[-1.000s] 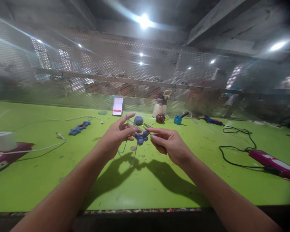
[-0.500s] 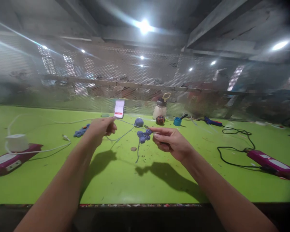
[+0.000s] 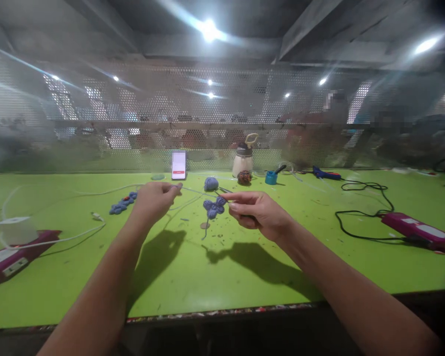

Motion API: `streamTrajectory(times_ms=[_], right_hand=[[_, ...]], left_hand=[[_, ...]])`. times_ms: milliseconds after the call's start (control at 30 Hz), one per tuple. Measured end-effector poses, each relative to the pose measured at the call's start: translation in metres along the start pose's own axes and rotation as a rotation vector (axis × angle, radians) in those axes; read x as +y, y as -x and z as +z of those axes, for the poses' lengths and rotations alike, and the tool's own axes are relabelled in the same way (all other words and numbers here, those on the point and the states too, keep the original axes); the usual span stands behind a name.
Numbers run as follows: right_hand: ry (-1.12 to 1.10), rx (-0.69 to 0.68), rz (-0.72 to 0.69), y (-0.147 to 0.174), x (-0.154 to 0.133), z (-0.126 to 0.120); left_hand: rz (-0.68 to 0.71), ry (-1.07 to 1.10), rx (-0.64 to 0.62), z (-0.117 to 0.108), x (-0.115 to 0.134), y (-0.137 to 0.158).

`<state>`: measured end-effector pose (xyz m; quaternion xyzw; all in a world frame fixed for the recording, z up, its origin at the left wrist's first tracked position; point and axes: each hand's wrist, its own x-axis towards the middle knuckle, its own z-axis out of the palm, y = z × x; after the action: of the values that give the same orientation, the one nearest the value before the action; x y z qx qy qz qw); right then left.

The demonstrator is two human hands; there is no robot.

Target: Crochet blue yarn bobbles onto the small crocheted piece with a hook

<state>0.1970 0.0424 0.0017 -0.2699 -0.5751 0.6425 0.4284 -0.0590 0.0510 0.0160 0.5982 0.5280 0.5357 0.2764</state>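
Blue-violet yarn is stretched as a strand across the middle of the frame, its left end pinched in the closed fingertips of the left hand and its other end led toward a petalled yarn piece, held up at the centre just below the yarn ball. By the right hand, right of centre, a slender tool is gripped between thumb and fingers, close to the upper edge of the piece; whether the piece itself is also pinched cannot be told at this size. If the strand is pulled too hard from the left, a loop could be overtightened or dragged off the tool, or the piece could be twisted in its hold; if too much slack is given, uneven loops could be caused. The hanging yarn tail could be caught into the work if it is swung upward. Compared with the frame of one second earlier, a wide gap is now seen between the hands: the left fingers, then held beside the piece, are now placed left of centre, below the phone, with the strand drawn nearly straight. The right hand's grip is little changed.
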Motion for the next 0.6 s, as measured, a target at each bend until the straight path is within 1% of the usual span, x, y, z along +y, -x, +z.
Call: streamTrajectory(times_ms=[100, 133, 200, 233, 267, 300, 333, 367, 400, 433, 500, 533, 567, 600], right_hand=[[0.004, 0.002, -0.008, -0.001, 0.001, 0.0], [0.007, 0.002, -0.007, -0.001, 0.001, 0.0], [0.011, 0.002, -0.001, -0.001, 0.002, 0.001], [0.014, 0.005, 0.0, -0.001, 0.003, 0.002], [0.016, 0.009, -0.001, -0.001, 0.003, 0.003], [0.02, 0.014, -0.004, 0.0, 0.003, 0.004], [0.024, 0.019, -0.006, 0.0, 0.003, 0.006], [0.028, 0.02, -0.007, 0.0, 0.003, 0.007], [0.033, 0.019, -0.009, 0.001, 0.003, 0.008], [0.037, 0.017, -0.012, 0.001, 0.003, 0.009], [0.047, 0.014, -0.028, 0.002, 0.003, 0.011], [0.055, 0.014, -0.041, 0.002, 0.003, 0.011], [0.066, 0.014, -0.053, 0.002, 0.004, 0.011], [0.08, 0.013, -0.062, 0.002, 0.005, 0.011]], left_hand=[[0.004, 0.268, -0.253, -0.001, 0.004, 0.004], [0.017, 0.333, -0.298, -0.001, 0.008, 0.007], [0.053, 0.456, -0.323, 0.003, 0.016, 0.015], [0.06, 0.611, -0.326, 0.006, 0.02, 0.018], [0.063, 0.716, -0.323, 0.01, 0.023, 0.021], [0.057, 0.751, -0.345, 0.014, 0.024, 0.023], [0.052, 0.724, -0.356, 0.018, 0.024, 0.025], [0.043, 0.63, -0.36, 0.021, 0.022, 0.025], [0.041, 0.49, -0.339, 0.024, 0.02, 0.025], [0.068, 0.332, -0.268, 0.027, 0.017, 0.024], [0.141, 0.06, -0.062, 0.03, 0.011, 0.021], [0.154, 0.008, 0.006, 0.031, 0.009, 0.019], [0.138, 0.022, 0.024, 0.031, 0.009, 0.019], [0.095, 0.1, -0.013, 0.031, 0.009, 0.018]])
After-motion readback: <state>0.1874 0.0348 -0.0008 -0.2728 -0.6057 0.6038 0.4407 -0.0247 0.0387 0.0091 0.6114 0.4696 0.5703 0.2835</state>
